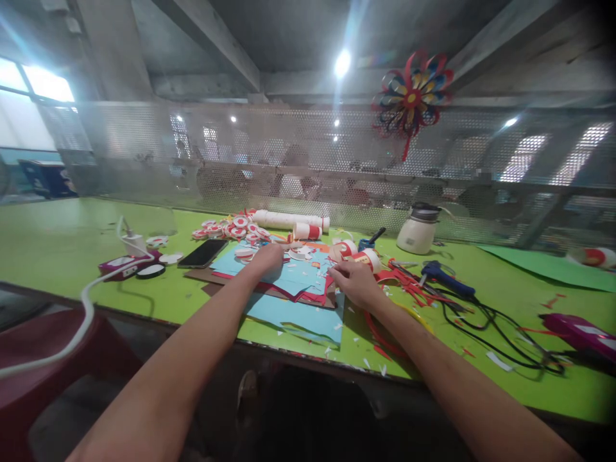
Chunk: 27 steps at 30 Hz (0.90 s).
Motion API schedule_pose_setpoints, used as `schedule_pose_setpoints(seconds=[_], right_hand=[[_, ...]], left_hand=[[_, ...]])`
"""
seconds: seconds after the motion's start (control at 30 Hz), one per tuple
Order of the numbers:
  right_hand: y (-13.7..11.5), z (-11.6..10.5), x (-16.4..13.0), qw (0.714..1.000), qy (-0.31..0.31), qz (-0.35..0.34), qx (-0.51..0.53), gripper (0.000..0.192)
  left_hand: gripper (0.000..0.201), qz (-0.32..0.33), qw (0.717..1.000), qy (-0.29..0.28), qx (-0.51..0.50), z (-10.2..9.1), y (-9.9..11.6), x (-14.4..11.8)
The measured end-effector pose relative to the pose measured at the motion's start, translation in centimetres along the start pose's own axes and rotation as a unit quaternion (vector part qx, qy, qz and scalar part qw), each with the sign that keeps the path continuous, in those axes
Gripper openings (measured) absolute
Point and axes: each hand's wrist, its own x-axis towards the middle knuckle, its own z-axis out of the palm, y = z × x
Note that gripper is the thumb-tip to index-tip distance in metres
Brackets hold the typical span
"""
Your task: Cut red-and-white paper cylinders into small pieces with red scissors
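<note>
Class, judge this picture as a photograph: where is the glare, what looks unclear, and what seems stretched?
Head view: the ceiling lamp throws a streak of glare, and the window is blown out; head view: shapes behind the mesh screen are hazy, and fine detail around the left hand and right hand is soft; head view: the forearms look stretched toward the lower corners.

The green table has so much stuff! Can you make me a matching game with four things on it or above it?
Things:
1. phone
2. light blue paper
3. jug
4. flower decoration

Matches:
A. cream, with a dark lid
B. hanging high above the green table
C. littered with scraps, between the left hand and the right hand
D. lying flat, with a dark screen

Right pairs: 1-D, 2-C, 3-A, 4-B
</note>
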Motion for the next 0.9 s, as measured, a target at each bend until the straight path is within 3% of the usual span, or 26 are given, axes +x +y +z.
schedule_pose_setpoints(seconds=[0.13,0.23,0.47,0.67,0.9], right_hand=[[0.1,0.0,0.1,1.000,0.002,0.002,-0.002,0.029],[0.4,-0.1,0.2,1.000,0.005,0.005,-0.007,0.030],[1.6,-0.4,0.3,0.999,-0.004,0.033,-0.028,0.027],[2.3,0.2,0.1,0.997,-0.039,0.048,-0.051,0.031],[2.0,-0.4,0.2,0.988,-0.083,0.074,-0.105,0.036]], left_hand=[[0.013,-0.024,0.994,0.009,-0.106,-0.6,0.0,0.2],[0.007,-0.044,0.974,0.001,-0.224,-0.8,0.3,0.2],[0.010,-0.044,0.884,-0.058,-0.462,-1.3,1.1,-0.1],[0.020,-0.042,0.783,-0.096,-0.613,-2.1,1.7,-0.7],[0.023,-0.004,0.765,-0.098,-0.637,-2.7,2.2,-1.0]])
